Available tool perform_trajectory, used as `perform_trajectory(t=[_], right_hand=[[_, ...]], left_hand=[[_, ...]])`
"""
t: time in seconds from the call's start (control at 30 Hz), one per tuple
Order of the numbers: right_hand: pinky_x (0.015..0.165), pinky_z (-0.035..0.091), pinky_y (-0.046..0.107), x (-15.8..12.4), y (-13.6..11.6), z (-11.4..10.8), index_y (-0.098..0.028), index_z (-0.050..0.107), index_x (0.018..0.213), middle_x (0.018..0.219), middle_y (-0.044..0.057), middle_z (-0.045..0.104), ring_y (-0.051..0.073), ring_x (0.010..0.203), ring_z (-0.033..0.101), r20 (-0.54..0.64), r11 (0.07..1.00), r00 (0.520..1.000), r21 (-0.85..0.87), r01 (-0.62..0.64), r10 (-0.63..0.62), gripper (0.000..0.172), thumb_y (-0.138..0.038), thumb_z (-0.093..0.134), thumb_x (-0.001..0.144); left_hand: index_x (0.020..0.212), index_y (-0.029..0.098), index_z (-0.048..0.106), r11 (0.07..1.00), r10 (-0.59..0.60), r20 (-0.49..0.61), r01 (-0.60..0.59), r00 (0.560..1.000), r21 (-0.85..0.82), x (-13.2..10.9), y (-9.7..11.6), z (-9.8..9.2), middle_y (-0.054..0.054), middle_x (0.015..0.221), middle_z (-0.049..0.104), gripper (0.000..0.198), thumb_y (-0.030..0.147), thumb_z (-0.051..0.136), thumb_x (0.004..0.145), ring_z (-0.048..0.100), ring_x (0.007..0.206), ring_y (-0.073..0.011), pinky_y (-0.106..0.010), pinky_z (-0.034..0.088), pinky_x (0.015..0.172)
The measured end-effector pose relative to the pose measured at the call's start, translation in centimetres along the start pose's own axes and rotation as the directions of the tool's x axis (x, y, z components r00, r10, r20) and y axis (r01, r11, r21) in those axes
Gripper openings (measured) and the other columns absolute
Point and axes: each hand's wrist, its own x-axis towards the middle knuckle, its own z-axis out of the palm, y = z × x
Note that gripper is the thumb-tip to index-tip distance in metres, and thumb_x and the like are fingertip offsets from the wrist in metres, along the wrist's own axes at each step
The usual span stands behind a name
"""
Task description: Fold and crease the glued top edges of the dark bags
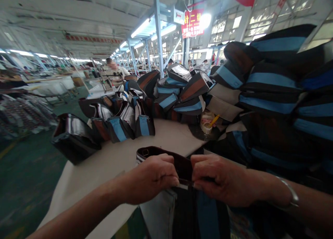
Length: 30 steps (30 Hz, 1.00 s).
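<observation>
Close in front of me is a dark bag [185, 207] with a blue stripe, its mouth facing up and showing a brown inside. My left hand [156, 176] is closed on the near rim, thumb and fingers pinching the edge. A short way to the right, my right hand [217, 178] pinches the same rim, with a silver bracelet on that wrist. Between the two thumbs a short pale strip [182, 186] shows along the edge. A small metal buckle [145, 152] lies at the bag's far left corner.
A pale table [114, 162] curves around to the left. Several striped bags [118, 128] stand along its far side, and a tall pile of bags [270, 79] rises at the right. A tub [206, 127] with a yellow-handled tool [214, 120] sits near the pile. A person [117, 68] is farther back.
</observation>
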Motion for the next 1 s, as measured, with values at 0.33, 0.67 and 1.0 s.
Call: perform_trajectory(t=[0.33,0.67,1.0], right_hand=[[0.08,0.04,0.026,2.3,-1.3,-3.0,-0.016,0.063,0.104,0.095,0.003,0.06,0.014,0.086,0.054,0.123,0.991,0.992,0.134,0.025,-0.042,0.029,-0.042,0.05,0.099],[0.065,0.038,0.021,1.6,3.5,-2.4,-0.017,0.06,0.105,0.09,-0.003,0.059,0.011,0.076,0.048,0.104,0.96,0.973,0.171,-0.222,0.207,0.07,-0.053,0.091,0.054],[0.062,0.036,0.02,2.0,-0.1,-1.5,-0.02,0.059,0.1,0.088,-0.005,0.059,0.01,0.075,0.047,-0.04,0.971,0.974,0.092,-0.22,0.225,0.065,-0.043,0.094,0.051]], left_hand=[[0.082,0.014,0.057,0.899,-0.165,-0.058,0.126,0.985,-0.418,-0.3,0.3,0.9,0.003,0.075,0.05,0.047,0.058,0.075,0.079,0.042,0.069,-0.0114,-0.023,0.03,0.059],[0.119,0.016,0.054,0.797,-0.243,0.037,0.221,0.969,-0.562,0.1,-0.4,0.9,0.004,0.083,0.054,0.068,0.044,0.088,0.067,0.044,0.07,-0.0111,-0.021,0.034,0.058],[0.099,0.018,0.074,0.941,-0.139,0.052,0.148,0.989,-0.304,0.8,-0.2,-0.5,-0.001,0.102,0.063,0.04,0.042,0.085,0.069,0.054,0.095,-0.0204,-0.028,0.042,0.084]])
